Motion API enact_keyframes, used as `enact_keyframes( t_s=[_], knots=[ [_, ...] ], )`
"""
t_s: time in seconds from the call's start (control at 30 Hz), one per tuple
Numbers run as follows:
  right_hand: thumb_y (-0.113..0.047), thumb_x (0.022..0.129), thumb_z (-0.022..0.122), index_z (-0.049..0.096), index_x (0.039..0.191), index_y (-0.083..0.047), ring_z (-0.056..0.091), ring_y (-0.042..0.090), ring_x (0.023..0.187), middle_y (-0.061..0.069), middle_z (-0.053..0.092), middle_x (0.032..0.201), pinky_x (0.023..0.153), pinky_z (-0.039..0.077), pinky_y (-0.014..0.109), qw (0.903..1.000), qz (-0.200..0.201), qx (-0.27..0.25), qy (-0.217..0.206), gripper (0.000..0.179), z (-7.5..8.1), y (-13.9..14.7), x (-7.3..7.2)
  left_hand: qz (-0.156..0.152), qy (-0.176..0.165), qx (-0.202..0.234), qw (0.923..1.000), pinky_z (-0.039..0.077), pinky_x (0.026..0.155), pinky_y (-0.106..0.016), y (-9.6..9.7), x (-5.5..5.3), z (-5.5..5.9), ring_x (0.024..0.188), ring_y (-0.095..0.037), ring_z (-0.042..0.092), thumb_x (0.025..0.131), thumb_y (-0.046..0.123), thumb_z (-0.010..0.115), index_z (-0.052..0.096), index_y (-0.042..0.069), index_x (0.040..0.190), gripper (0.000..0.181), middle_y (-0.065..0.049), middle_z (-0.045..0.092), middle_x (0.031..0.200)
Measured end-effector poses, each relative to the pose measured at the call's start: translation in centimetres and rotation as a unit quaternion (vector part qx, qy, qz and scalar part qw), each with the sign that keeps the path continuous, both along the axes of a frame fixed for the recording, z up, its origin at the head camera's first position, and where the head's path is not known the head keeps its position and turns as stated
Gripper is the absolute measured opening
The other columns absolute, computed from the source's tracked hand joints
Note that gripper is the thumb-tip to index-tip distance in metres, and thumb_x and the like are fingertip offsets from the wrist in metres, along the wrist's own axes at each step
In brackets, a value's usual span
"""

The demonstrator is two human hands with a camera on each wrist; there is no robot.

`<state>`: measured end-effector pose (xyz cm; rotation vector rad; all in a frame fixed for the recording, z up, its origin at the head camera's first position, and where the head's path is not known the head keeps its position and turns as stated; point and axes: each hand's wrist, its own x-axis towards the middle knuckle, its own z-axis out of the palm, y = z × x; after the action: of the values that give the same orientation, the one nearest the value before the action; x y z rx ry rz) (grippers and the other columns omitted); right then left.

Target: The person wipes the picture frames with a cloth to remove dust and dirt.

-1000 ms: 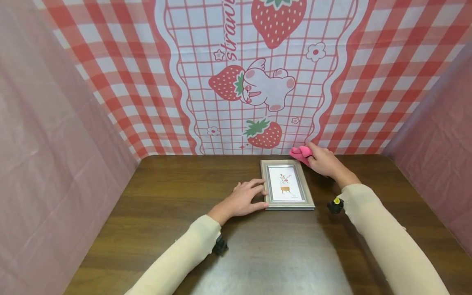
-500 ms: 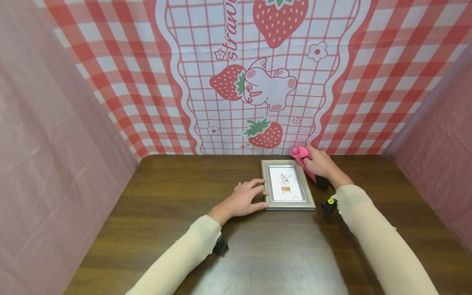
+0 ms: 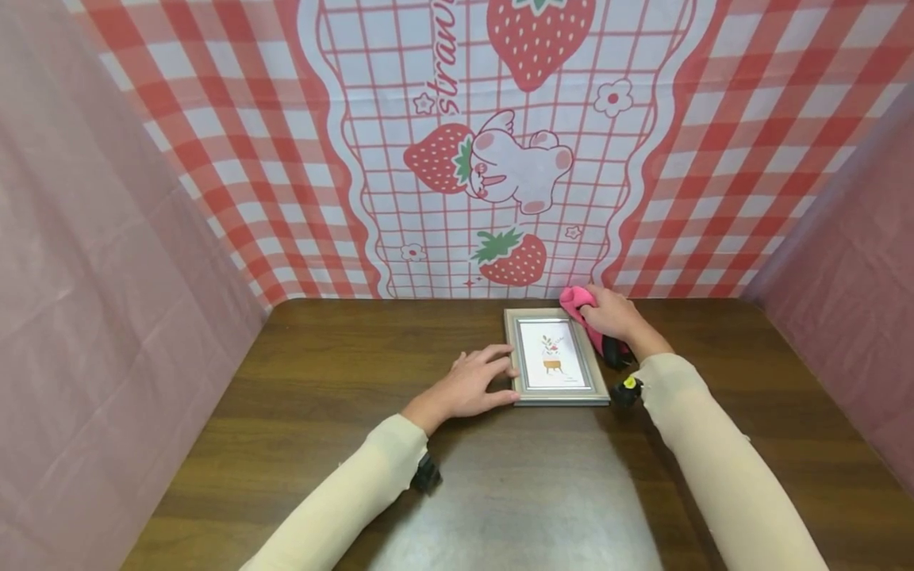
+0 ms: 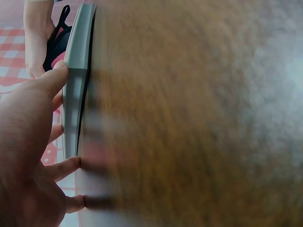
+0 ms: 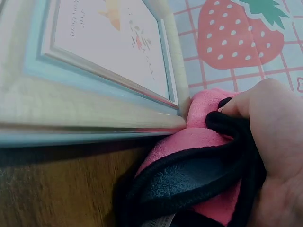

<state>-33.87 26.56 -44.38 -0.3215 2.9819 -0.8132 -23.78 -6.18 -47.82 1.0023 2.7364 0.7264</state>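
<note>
A picture frame with a plant print lies flat near the back of the wooden table. Against its left side my left hand rests with spread fingers; the left wrist view shows the thumb and fingertips touching the frame's edge. At the frame's far right corner, my right hand grips a bunched pink cloth with black trim. In the right wrist view the cloth is folded, its grey-blue inner side showing, and it touches the frame's corner. Some fingers of the right hand are hidden behind the cloth.
A red-and-white checked strawberry cloth hangs right behind the table. Pink curtains stand on both sides, such as the left curtain. Each wrist carries a small black camera, like the one on the left wrist.
My right hand has shifted slightly left and nearer along the frame's right side, and the cloth's tail now hangs down beside the frame. The left hand and frame have stayed put.
</note>
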Motion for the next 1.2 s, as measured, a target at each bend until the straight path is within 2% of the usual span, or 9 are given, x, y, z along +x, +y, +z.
enact_keyframes(
  t_s=[0.27, 0.43, 0.6, 0.73, 0.83, 0.93, 1.07, 1.13, 1.2],
  knots=[
    [-0.022, 0.107, 0.053, 0.060, 0.150, -0.001, 0.060, 0.045, 0.115, 0.029, 0.068, 0.135, 0.106, 0.049, 0.067, 0.9995, -0.014, -0.007, -0.028, 0.048, 0.5, -0.4, 0.6, -0.009, 0.012, 0.023, 0.9996, 0.030, 0.127, -0.087, -0.2, -0.7, -1.3, 0.158, -0.045, 0.052, 0.109, 0.064, 0.064, 0.073, 0.028, 0.141, 0.049, -0.003, 0.043, 0.181],
    [-0.021, 0.108, 0.053, 0.061, 0.148, -0.001, 0.061, 0.043, 0.114, 0.028, 0.068, 0.135, 0.105, 0.049, 0.067, 0.9997, -0.014, -0.003, -0.019, 0.045, 0.5, -0.6, 1.1, -0.007, -0.002, 0.022, 0.9997, 0.027, 0.130, -0.086, -0.1, -0.2, -0.6, 0.159, -0.046, 0.050, 0.110, 0.055, 0.068, 0.073, 0.024, 0.142, 0.045, -0.005, 0.043, 0.181],
    [-0.020, 0.108, 0.054, 0.063, 0.144, -0.002, 0.061, 0.042, 0.111, 0.027, 0.068, 0.130, 0.101, 0.049, 0.064, 0.9998, -0.014, -0.016, -0.006, 0.041, 0.2, -0.6, 1.3, -0.002, 0.006, 0.008, 0.9999, 0.029, 0.131, -0.084, 0.0, 0.1, -0.3, 0.159, -0.043, 0.051, 0.111, 0.055, 0.066, 0.072, 0.024, 0.142, 0.044, -0.005, 0.043, 0.181],
    [-0.020, 0.107, 0.054, 0.064, 0.137, -0.003, 0.059, 0.039, 0.107, 0.024, 0.066, 0.122, 0.093, 0.048, 0.057, 0.9996, -0.016, -0.022, -0.003, 0.035, 0.1, -0.4, 1.6, 0.002, 0.010, 0.021, 0.9997, 0.027, 0.131, -0.084, 0.0, -1.0, -2.1, 0.160, -0.043, 0.050, 0.109, 0.057, 0.069, 0.073, 0.027, 0.140, 0.044, -0.002, 0.043, 0.181],
    [-0.021, 0.107, 0.053, 0.064, 0.133, -0.004, 0.058, 0.040, 0.107, 0.025, 0.065, 0.121, 0.092, 0.047, 0.057, 0.9995, -0.021, -0.023, -0.003, 0.033, 0.0, -0.3, 1.9, 0.000, 0.021, 0.033, 0.9993, 0.029, 0.128, -0.086, -0.1, -2.1, -3.7, 0.159, -0.043, 0.051, 0.107, 0.063, 0.069, 0.073, 0.032, 0.139, 0.045, 0.001, 0.044, 0.180],
    [-0.020, 0.106, 0.053, 0.064, 0.126, -0.004, 0.059, 0.042, 0.107, 0.026, 0.066, 0.123, 0.093, 0.048, 0.063, 0.9994, -0.025, -0.024, 0.003, 0.027, -0.2, -0.3, 2.1, -0.002, 0.021, 0.027, 0.9994, 0.031, 0.127, -0.086, -0.2, -1.6, -3.0, 0.158, -0.043, 0.052, 0.109, 0.063, 0.065, 0.073, 0.030, 0.139, 0.045, -0.001, 0.044, 0.180],
    [-0.020, 0.107, 0.053, 0.062, 0.118, -0.005, 0.060, 0.044, 0.107, 0.027, 0.067, 0.124, 0.094, 0.049, 0.067, 0.9992, -0.023, -0.031, 0.008, 0.021, -0.2, -0.3, 2.5, -0.004, 0.003, 0.021, 0.9998, 0.029, 0.129, -0.086, -0.1, -0.6, -1.0, 0.158, -0.046, 0.051, 0.111, 0.055, 0.066, 0.073, 0.023, 0.140, 0.044, -0.006, 0.044, 0.180],
    [-0.020, 0.107, 0.053, 0.062, 0.119, -0.004, 0.060, 0.044, 0.108, 0.028, 0.067, 0.124, 0.093, 0.049, 0.068, 0.9992, -0.024, -0.032, 0.007, 0.021, -0.2, -0.3, 2.8, -0.005, -0.002, 0.021, 0.9998, 0.028, 0.130, -0.086, -0.1, -0.4, -0.7, 0.158, -0.047, 0.050, 0.110, 0.054, 0.069, 0.073, 0.023, 0.140, 0.043, -0.007, 0.044, 0.180],
    [-0.019, 0.107, 0.053, 0.062, 0.119, -0.004, 0.061, 0.044, 0.108, 0.028, 0.067, 0.124, 0.093, 0.049, 0.068, 0.9992, -0.025, -0.029, 0.008, 0.021, -0.2, -0.3, 3.0, -0.006, 0.001, 0.024, 0.9997, 0.028, 0.129, -0.086, -0.2, -0.6, -1.1, 0.158, -0.046, 0.051, 0.109, 0.058, 0.068, 0.073, 0.026, 0.139, 0.044, -0.005, 0.044, 0.180]
  ],
)
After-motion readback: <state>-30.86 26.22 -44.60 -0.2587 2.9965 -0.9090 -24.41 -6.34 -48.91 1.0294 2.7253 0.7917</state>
